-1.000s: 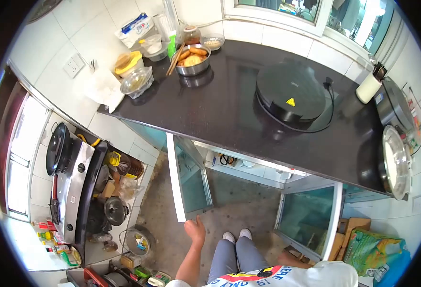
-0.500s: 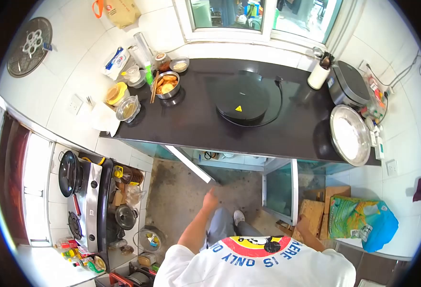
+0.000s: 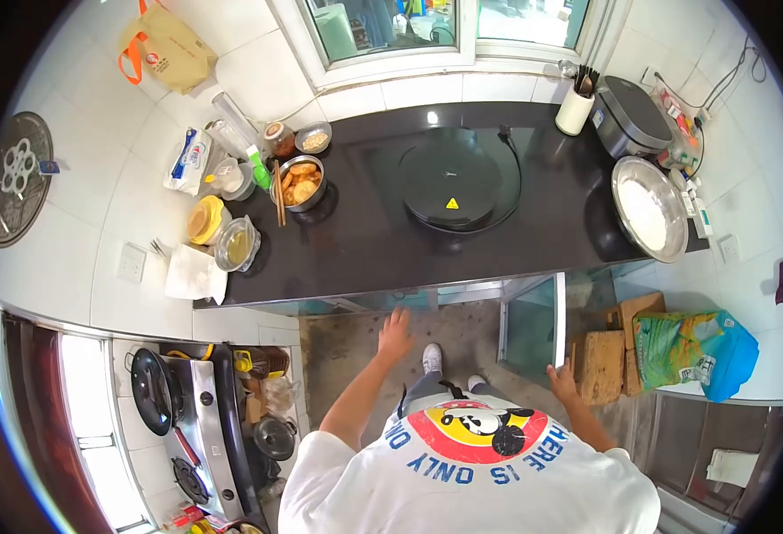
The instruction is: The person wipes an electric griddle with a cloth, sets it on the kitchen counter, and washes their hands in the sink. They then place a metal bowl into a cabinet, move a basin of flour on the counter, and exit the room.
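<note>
My left hand [image 3: 396, 335] is held out in front of the counter's front edge, fingers spread, with nothing in it. Just beyond it, the left cabinet door [image 3: 369, 303] appears to be closed or nearly so under the counter. At the free edge of the right cabinet door [image 3: 559, 311], my right hand [image 3: 562, 381] has its fingers on either side of the white frame. That glass-panelled door stands swung out toward me. Above, on the dark countertop [image 3: 338, 258], rests a round black electric griddle [image 3: 452, 182] with its cord around it.
A steel bowl of fried pieces [image 3: 300, 185] with chopsticks and several small bowls stand at the counter's left. A large steel basin [image 3: 649, 210] sits at its right end. Beside the open door are cardboard boxes [image 3: 601, 367] and a colourful sack [image 3: 676, 351]. A gas stove [image 3: 202, 427] is at left.
The left cabinet door, standing open before, has swung in to the counter. My left hand has moved forward and opened. My right hand has come to the right door's edge; the view has shifted.
</note>
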`<state>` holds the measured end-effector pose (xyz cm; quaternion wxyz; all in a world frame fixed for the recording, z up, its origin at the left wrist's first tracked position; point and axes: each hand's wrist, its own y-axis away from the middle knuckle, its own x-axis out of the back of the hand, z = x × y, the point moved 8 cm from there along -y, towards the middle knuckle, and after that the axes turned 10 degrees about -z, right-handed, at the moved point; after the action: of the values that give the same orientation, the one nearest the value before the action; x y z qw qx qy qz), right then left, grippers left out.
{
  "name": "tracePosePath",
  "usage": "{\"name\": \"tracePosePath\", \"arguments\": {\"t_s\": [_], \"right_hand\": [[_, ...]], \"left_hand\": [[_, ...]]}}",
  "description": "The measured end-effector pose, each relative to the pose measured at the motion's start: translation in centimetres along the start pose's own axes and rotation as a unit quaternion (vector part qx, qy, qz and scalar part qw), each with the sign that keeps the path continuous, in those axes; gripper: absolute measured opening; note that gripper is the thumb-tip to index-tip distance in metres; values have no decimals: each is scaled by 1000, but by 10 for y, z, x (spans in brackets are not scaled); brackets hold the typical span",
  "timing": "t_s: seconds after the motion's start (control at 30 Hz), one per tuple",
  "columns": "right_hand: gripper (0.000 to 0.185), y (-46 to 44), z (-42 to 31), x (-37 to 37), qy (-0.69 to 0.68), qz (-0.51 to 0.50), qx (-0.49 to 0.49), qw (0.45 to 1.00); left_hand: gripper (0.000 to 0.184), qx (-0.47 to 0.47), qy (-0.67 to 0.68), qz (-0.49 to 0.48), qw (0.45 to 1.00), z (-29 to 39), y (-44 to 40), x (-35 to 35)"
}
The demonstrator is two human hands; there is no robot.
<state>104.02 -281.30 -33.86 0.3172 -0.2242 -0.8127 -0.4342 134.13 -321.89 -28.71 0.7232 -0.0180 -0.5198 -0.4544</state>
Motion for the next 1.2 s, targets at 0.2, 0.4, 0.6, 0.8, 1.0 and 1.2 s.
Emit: {"name": "tracePosePath", "arguments": {"t_s": [0.2,0.4,0.6,0.8,1.0,1.2], "right_hand": [[76,-13,-86,-60,-4,-54,34,998],[51,-14,-141,-71,-45,-78,144,986],[38,-23,-202,-41,41,-23,275,960],[44,-38,-291,-13,95,-57,416,902],[58,-69,-335,-6,173,-100,418,886],[61,-94,-325,-21,222,-71,391,890]], "left_hand": [[74,-46,-75,-9,996,12,-25,21],[72,-55,-107,-8,993,16,-48,24],[68,-42,-112,16,993,18,-53,20],[66,-2,-97,-4,995,18,-66,7],[62,19,-55,16,998,27,-65,6],[51,19,52,18,998,-4,-47,-27]]}}
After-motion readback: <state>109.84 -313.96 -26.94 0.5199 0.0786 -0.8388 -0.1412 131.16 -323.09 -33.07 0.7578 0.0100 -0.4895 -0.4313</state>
